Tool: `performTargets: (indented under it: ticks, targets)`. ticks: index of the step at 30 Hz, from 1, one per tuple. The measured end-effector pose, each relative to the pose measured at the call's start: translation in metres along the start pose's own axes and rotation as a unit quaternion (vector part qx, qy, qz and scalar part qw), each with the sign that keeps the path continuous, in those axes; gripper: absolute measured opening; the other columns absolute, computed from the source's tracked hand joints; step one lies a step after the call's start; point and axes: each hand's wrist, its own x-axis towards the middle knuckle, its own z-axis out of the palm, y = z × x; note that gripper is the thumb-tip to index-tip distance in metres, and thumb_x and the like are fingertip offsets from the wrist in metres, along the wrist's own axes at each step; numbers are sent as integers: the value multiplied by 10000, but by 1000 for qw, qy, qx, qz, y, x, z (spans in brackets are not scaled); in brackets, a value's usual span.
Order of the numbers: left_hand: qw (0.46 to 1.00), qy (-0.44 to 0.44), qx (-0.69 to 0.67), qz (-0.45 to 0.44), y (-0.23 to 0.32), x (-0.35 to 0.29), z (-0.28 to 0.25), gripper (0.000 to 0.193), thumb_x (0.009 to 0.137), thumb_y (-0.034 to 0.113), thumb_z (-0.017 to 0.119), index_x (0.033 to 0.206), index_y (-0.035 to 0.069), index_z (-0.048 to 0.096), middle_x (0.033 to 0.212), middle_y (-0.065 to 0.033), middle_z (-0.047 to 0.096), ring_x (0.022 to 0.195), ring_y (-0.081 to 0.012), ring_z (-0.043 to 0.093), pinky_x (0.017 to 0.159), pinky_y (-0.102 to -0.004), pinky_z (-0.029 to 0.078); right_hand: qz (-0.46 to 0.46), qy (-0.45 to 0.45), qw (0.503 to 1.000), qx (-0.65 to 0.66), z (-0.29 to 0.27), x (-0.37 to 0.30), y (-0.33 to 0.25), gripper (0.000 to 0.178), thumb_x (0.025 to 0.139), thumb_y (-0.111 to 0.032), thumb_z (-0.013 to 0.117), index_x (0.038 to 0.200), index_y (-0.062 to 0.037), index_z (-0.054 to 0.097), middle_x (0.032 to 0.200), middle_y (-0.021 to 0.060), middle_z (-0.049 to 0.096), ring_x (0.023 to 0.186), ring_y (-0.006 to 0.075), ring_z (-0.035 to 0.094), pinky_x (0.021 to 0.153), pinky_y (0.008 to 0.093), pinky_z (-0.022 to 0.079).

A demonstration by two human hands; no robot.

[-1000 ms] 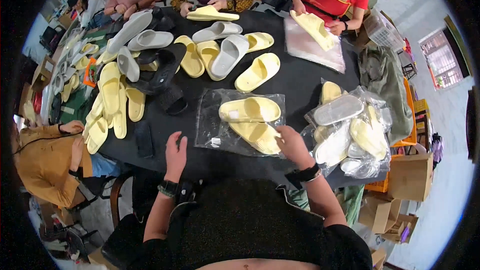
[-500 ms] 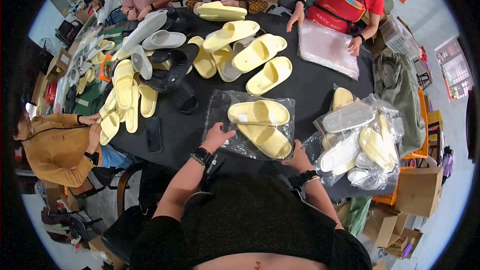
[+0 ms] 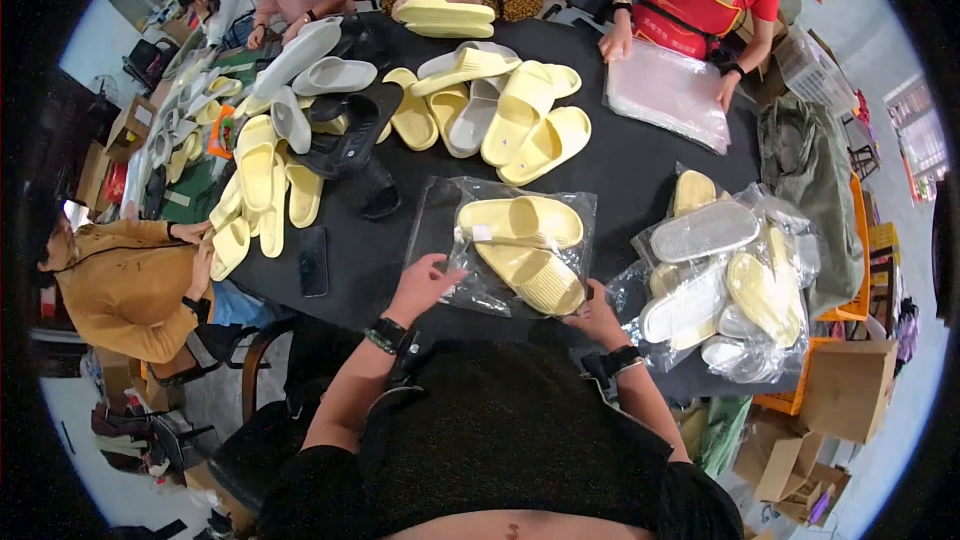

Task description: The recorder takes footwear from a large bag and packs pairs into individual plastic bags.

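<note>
Left hand [image 3: 424, 287] half open over near left corner of bag [image 3: 436, 220]; right hand [image 3: 596, 320] curled at its near right corner, grip unclear. Bag, yellow slippers [image 3: 530, 278] inside, lies by near edge of table [image 3: 368, 252]. Likely light, film slippery, foam soft; take by both side edges. Bagged pile [image 3: 704, 230] at table's near right corner.

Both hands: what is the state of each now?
Left hand: open, at the left of the clear bag.
Right hand: at the bag's lower right corner; grip cannot be told.

left grip [image 3: 425, 285] and right grip [image 3: 596, 318] touch a clear bag [image 3: 430, 225] of yellow slippers [image 3: 532, 278]. a bagged pile [image 3: 705, 230] lies right.
</note>
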Motion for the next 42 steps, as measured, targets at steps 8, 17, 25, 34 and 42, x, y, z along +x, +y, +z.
performTargets:
  ticks: [8,17,25,34,42]
  targets:
    - [994,77,70,36,-3,-2,11,214,848,211,656,942,22,622,704,-104,666,659,-208,659,606,-324,499,3,10,1000,4,2,1,15,822,736,3,721,1388,-5,221,671,40,567,546,115,530,506,258,455]
    - [967,-140,-164,-136,-26,-29,-15,308,889,269,644,1017,-5,584,874,-101,680,802,-183,660,729,-301,510,9,17,999,-50,10,-12,27,835,734,1,726,1404,-39,229,745,49,550,672,123,554,606,261,481]
    - [998,38,27,-48,10,26,8,419,843,372,676,964,-25,611,750,-152,665,712,-244,671,635,-357,519,13,-8,999,-39,6,-16,12,837,743,-21,730,1407,-45,221,781,57,547,691,152,548,669,312,489]
    - [931,-89,-314,-162,-1,17,-25,257,975,232,499,1081,6,561,796,-117,645,656,-190,648,547,-274,494,51,-46,995,-71,0,-31,21,867,749,-87,728,1414,-42,174,785,128,605,699,204,610,632,345,489]
    - [843,-178,-454,-228,-31,26,-30,412,984,177,472,1351,20,370,1118,-194,586,959,-351,650,709,-329,567,-32,48,979,-196,-21,2,-5,698,757,-190,711,1326,-11,349,1169,316,524,1029,445,553,872,459,467]
